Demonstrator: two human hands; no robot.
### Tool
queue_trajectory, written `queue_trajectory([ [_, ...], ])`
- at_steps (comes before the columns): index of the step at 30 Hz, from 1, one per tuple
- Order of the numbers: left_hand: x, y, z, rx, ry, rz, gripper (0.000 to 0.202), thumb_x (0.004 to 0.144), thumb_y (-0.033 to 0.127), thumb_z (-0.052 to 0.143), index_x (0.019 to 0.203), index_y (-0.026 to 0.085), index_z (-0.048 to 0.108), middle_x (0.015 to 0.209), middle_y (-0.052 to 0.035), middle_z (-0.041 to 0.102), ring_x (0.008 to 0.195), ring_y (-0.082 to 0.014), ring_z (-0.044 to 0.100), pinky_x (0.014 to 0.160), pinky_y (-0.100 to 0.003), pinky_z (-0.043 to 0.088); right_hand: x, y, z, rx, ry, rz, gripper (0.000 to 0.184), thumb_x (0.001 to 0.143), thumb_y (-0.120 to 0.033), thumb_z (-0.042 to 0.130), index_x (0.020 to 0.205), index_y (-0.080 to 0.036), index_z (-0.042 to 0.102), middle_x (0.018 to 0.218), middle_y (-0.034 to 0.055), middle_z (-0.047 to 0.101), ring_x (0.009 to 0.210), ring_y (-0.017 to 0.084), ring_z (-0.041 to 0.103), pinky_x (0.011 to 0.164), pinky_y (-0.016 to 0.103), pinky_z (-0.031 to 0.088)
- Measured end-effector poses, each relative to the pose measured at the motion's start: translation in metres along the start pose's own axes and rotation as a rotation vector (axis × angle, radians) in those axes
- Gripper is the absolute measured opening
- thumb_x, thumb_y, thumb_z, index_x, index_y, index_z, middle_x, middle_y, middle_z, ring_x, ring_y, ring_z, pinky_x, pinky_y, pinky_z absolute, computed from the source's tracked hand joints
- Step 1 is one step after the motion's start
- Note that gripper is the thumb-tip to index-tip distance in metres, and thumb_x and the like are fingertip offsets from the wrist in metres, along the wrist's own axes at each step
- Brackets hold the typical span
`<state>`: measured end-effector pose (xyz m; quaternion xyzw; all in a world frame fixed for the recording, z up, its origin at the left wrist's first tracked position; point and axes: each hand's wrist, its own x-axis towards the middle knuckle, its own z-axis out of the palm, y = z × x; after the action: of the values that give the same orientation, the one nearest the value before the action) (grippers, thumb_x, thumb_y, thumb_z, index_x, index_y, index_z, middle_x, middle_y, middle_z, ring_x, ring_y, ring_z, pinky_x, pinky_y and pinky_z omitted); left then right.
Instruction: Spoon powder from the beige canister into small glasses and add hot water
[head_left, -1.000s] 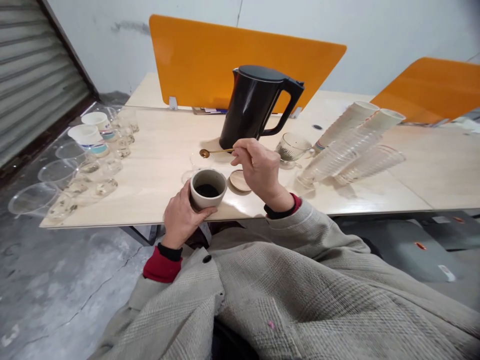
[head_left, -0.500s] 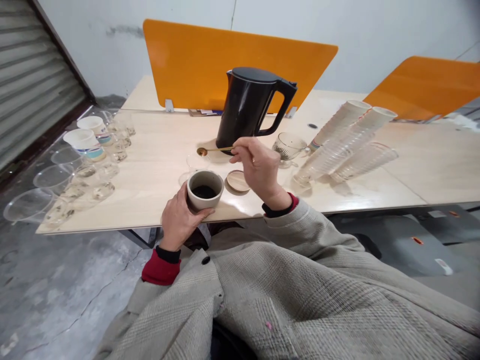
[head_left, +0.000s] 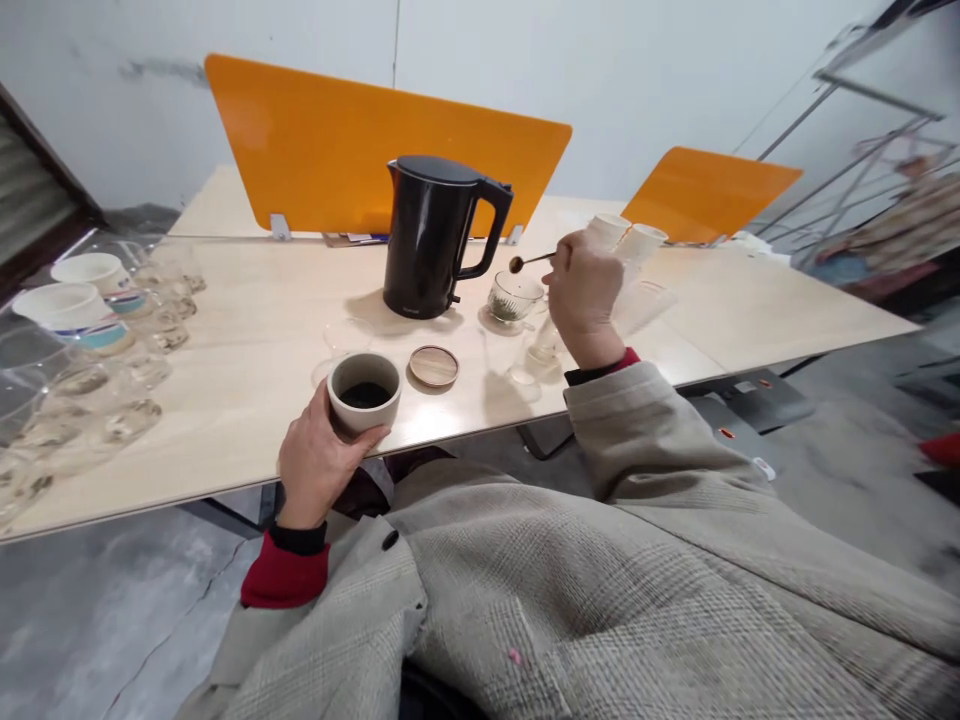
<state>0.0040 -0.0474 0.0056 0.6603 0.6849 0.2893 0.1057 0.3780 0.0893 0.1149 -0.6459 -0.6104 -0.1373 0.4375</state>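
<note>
Gold spoon [head_left: 529, 261] pinched in my right hand [head_left: 585, 290], raised over the desk [head_left: 247, 320] beside a glass mug [head_left: 514, 298]; my left hand [head_left: 319, 460] grips a stoneware cup [head_left: 364, 395] at the desk's front edge, where a careless knock could spill its dark contents.

No legible text anywhere. Black electric kettle [head_left: 427, 240]: small pale mark low on body, too small to read. Stacked-off paper cups [head_left: 64, 315] at tabletop's left end: coloured bands only, no readable print. Held stoneware cup [head_left: 364, 395]: no markings seen. Papers [head_left: 354, 238] behind kettle: too small to read.
</note>
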Motion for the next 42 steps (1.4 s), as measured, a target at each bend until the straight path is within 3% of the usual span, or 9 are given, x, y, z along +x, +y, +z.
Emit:
queue_trajectory([
  [3,0.001,0.0,-0.001,-0.002,-0.016,-0.016,0.099,0.081,0.068,0.079,0.162,0.02,0.047,0.138,-0.0186,0.076,0.124,-0.0454,0.073,0.098,-0.053,0.06,0.007,-0.004,0.023,-0.27,-0.027,0.129,0.012,0.101,-0.013,0.058,0.103,-0.015,0.07,0.083,0.0097,0.073,0.088,0.025,0.072,0.079,0.035,0.051],
  [10,0.0,-0.001,0.001,-0.008,0.005,-0.005,0.099,0.08,0.068,0.08,0.161,0.021,0.048,0.138,-0.0183,0.076,0.122,-0.0448,0.074,0.098,-0.052,0.059,0.003,-0.014,0.047,-0.486,-0.356,0.129,0.035,0.101,-0.002,0.044,0.12,-0.01,0.073,0.115,0.0236,0.077,0.106,0.032,0.074,0.087,0.04,0.05],
  [16,-0.001,0.001,0.001,-0.014,0.007,0.011,0.099,0.08,0.068,0.081,0.16,0.02,0.049,0.139,-0.0178,0.076,0.122,-0.0436,0.074,0.098,-0.05,0.059,-0.003,-0.021,0.025,-0.516,-0.348,0.102,0.028,0.102,-0.023,0.058,0.123,-0.011,0.073,0.115,0.0237,0.077,0.107,0.034,0.071,0.087,0.041,0.05],
  [21,-0.002,0.0,0.002,-0.012,0.008,0.022,0.098,0.081,0.069,0.079,0.161,0.021,0.048,0.14,-0.0174,0.075,0.122,-0.0425,0.074,0.096,-0.049,0.06,-0.048,-0.055,-0.002,-0.328,-0.252,-0.094,0.04,0.105,-0.036,0.057,0.137,-0.015,0.068,0.125,0.0204,0.075,0.106,0.035,0.07,0.087,0.044,0.052],
  [26,-0.003,-0.002,0.005,0.0,0.034,0.022,0.1,0.079,0.07,0.081,0.16,0.021,0.048,0.137,-0.0164,0.076,0.12,-0.0418,0.075,0.096,-0.048,0.06,-0.107,-0.074,0.023,-0.099,-0.688,-0.351,0.064,0.097,-0.053,0.073,0.149,-0.018,0.062,0.143,0.0216,0.07,0.123,0.041,0.066,0.1,0.051,0.055],
  [29,-0.004,-0.002,0.006,-0.012,0.039,0.042,0.098,0.079,0.069,0.083,0.158,0.02,0.049,0.139,-0.0162,0.076,0.12,-0.0403,0.075,0.098,-0.047,0.06,-0.124,-0.071,0.046,-0.049,-0.808,-0.391,0.071,0.094,-0.052,0.076,0.153,-0.017,0.059,0.154,0.0228,0.062,0.129,0.042,0.064,0.108,0.054,0.053],
  [32,-0.006,-0.001,0.006,-0.032,0.04,0.057,0.096,0.078,0.067,0.085,0.155,0.021,0.051,0.14,-0.0152,0.075,0.123,-0.0388,0.074,0.101,-0.047,0.059,-0.129,-0.061,0.056,0.04,-0.769,-0.375,0.062,0.094,-0.047,0.072,0.148,-0.017,0.063,0.147,0.0215,0.067,0.127,0.04,0.065,0.112,0.054,0.052],
  [36,-0.008,0.0,0.005,-0.066,0.046,0.082,0.095,0.074,0.064,0.09,0.15,0.02,0.054,0.138,-0.0152,0.076,0.124,-0.0384,0.074,0.105,-0.047,0.059,-0.125,-0.052,0.045,0.188,-0.631,-0.288,0.061,0.094,-0.052,0.071,0.145,-0.018,0.065,0.137,0.0209,0.071,0.127,0.04,0.065,0.112,0.058,0.053],
  [42,-0.016,0.011,0.009,-0.099,0.045,0.149,0.091,0.076,0.063,0.088,0.147,0.017,0.053,0.136,-0.0181,0.075,0.126,-0.0382,0.072,0.109,-0.052,0.056,-0.119,-0.092,0.001,0.483,-0.503,-0.41,0.069,0.097,-0.066,0.067,0.152,-0.025,0.06,0.147,0.0166,0.066,0.135,0.035,0.063,0.116,0.056,0.052],
])
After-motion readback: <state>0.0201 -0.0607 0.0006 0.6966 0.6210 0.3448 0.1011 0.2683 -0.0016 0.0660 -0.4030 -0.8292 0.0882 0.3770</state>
